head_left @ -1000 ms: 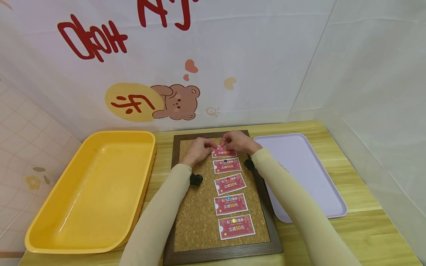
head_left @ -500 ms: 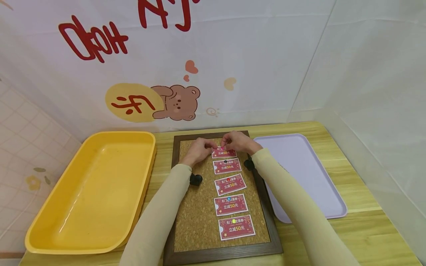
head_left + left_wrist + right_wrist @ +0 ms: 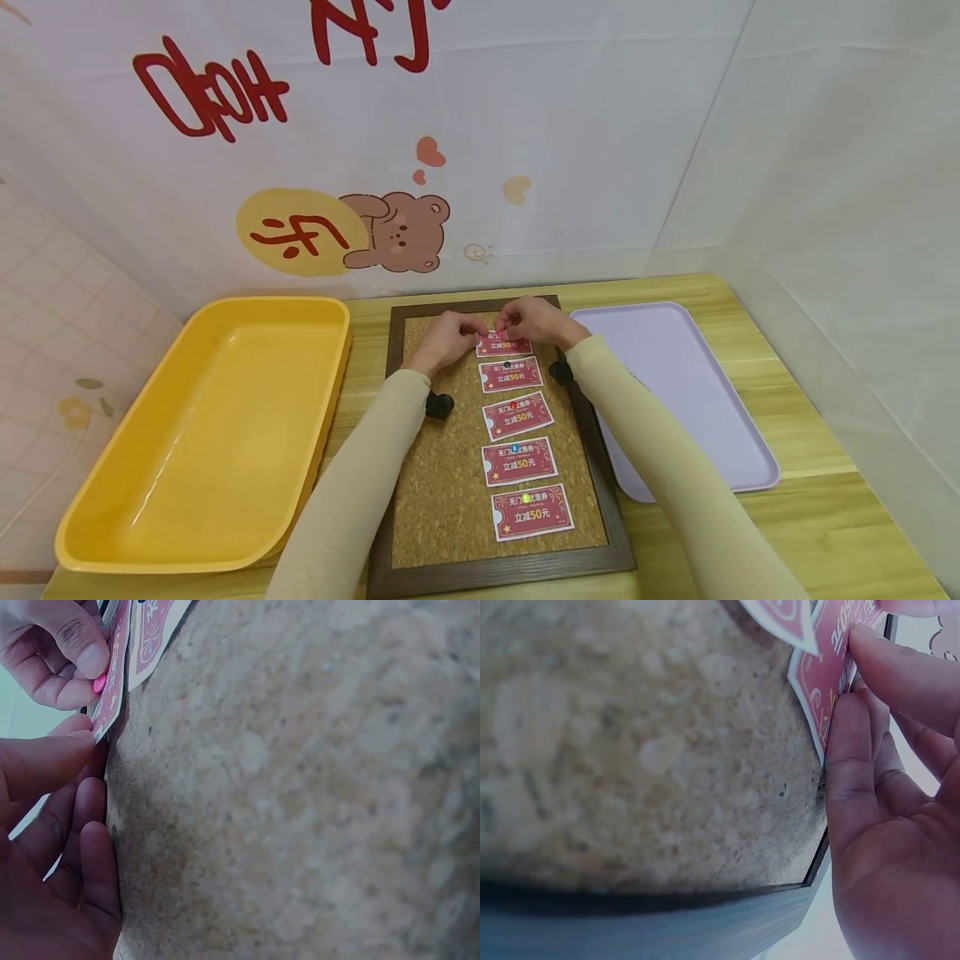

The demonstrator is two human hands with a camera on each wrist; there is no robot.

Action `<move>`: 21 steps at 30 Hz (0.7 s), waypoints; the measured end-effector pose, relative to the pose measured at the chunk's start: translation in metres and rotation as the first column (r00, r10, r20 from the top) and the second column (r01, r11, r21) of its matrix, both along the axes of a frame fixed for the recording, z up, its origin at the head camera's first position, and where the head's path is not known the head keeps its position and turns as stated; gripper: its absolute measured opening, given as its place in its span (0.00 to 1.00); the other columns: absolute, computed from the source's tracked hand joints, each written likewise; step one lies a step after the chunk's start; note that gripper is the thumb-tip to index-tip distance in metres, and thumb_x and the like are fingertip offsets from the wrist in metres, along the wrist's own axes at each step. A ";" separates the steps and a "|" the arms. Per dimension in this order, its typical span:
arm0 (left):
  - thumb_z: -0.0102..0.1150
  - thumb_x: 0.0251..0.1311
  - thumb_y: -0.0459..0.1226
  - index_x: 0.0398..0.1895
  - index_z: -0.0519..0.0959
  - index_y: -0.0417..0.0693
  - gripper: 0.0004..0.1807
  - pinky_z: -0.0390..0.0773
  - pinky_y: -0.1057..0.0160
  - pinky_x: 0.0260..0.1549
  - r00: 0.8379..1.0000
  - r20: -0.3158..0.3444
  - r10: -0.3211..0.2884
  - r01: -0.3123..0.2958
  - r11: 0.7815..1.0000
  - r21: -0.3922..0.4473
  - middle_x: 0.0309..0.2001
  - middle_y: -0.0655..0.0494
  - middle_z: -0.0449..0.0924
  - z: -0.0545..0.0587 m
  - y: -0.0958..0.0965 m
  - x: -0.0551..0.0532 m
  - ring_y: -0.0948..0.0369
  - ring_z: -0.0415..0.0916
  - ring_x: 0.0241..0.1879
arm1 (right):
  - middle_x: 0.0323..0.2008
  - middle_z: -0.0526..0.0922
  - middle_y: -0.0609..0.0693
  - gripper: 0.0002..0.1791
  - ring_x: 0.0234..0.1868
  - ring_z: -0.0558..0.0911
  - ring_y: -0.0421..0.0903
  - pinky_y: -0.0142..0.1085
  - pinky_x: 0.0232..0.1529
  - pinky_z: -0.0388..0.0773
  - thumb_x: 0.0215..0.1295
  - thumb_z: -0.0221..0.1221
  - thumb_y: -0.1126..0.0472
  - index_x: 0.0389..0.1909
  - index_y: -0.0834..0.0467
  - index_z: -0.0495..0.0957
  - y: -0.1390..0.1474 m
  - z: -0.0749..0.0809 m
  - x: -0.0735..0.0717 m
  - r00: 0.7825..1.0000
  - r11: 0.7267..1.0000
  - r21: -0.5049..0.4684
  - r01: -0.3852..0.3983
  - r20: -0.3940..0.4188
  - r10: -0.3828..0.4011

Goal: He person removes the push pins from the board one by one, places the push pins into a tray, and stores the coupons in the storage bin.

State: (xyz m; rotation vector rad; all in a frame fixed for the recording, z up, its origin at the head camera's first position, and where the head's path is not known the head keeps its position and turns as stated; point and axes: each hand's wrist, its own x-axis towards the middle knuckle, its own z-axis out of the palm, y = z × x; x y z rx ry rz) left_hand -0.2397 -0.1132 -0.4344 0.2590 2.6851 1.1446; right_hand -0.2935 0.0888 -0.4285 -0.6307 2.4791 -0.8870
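Observation:
A framed cork board (image 3: 438, 500) bears a column of red coupons. At its far end, my left hand (image 3: 445, 340) pinches the left edge of the topmost coupon (image 3: 506, 345), thumb above. My right hand (image 3: 536, 320) pinches a pink push pin (image 3: 100, 682) at that coupon's upper part, with its fingertips against the paper in the right wrist view. Below lie several more coupons, among them one with a black pin (image 3: 507, 364), one with a red pin (image 3: 513, 406), one with a blue pin (image 3: 514, 448) and one with a yellow pin (image 3: 526, 498).
A deep yellow tub (image 3: 341, 400) stands left of the board. To the right lies a flat lilac tray (image 3: 697, 400), partly behind the right forearm. The wooden table (image 3: 817, 500) meets a printed wall covering (image 3: 585, 167) at the back.
Both hands stay at the topmost coupon with hardly any movement. The pink of the pin shows slightly more between the right fingertips now.

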 end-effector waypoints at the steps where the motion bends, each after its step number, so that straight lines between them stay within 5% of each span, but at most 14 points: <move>1: 0.58 0.72 0.31 0.48 0.87 0.44 0.10 0.75 0.51 0.57 1.000 -0.002 -0.001 0.001 1.000 -0.002 0.52 0.48 0.85 0.000 0.000 0.000 0.52 0.77 0.52 | 0.37 0.85 0.51 0.04 0.37 0.80 0.45 0.36 0.39 0.76 0.71 0.64 0.66 0.43 0.60 0.84 0.000 0.000 0.000 1.000 1.000 -0.002 0.000 0.003 0.000; 21: 0.57 0.73 0.31 0.50 0.87 0.46 0.10 0.74 0.51 0.56 1.000 0.017 0.003 -0.002 0.999 -0.032 0.51 0.48 0.84 0.002 0.003 0.002 0.52 0.76 0.50 | 0.35 0.84 0.51 0.02 0.36 0.79 0.45 0.37 0.41 0.75 0.72 0.62 0.66 0.41 0.61 0.83 0.001 -0.002 0.001 0.999 0.999 -0.005 -0.032 -0.023 0.031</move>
